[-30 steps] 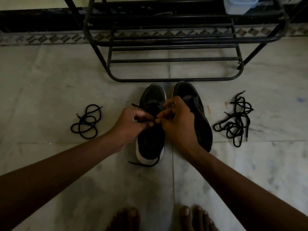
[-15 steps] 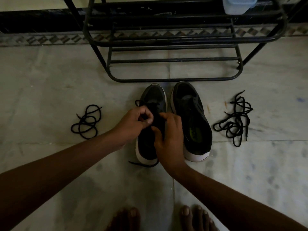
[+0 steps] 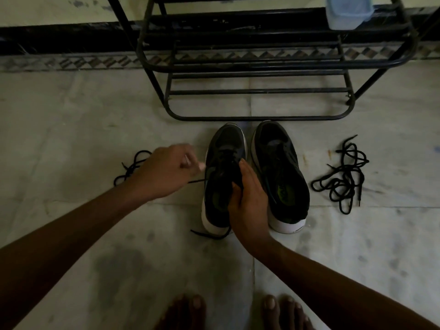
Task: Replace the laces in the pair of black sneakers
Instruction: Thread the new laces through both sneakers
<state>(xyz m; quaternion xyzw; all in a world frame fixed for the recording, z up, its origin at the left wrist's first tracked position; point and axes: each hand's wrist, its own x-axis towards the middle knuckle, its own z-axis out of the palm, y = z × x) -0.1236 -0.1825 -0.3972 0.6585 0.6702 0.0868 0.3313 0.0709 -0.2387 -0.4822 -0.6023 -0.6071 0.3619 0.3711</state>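
While right hand [image 3: 247, 201] clasps left sneaker [image 3: 223, 148], left hand [image 3: 164, 172] hovers beside, curled grip pinching lace [image 3: 197, 181].

The two black low-cut shoes, the left sneaker [image 3: 221, 163] and the right sneaker [image 3: 283, 177], have matt woven-cloth uppers over smooth white rubbery soles. The thin black lace [image 3: 196, 181] running from the left one looks like dull braided fabric, as do the loose black cord laces [image 3: 340, 179] heaped nearby. They stand on a pale stone-like floor [image 3: 71, 120], smooth, faintly shiny and mottled with dark stains, before a black rack of round metal tubing [image 3: 257, 118] with a satin painted finish, which carries a translucent bluish plastic box [image 3: 347, 13]
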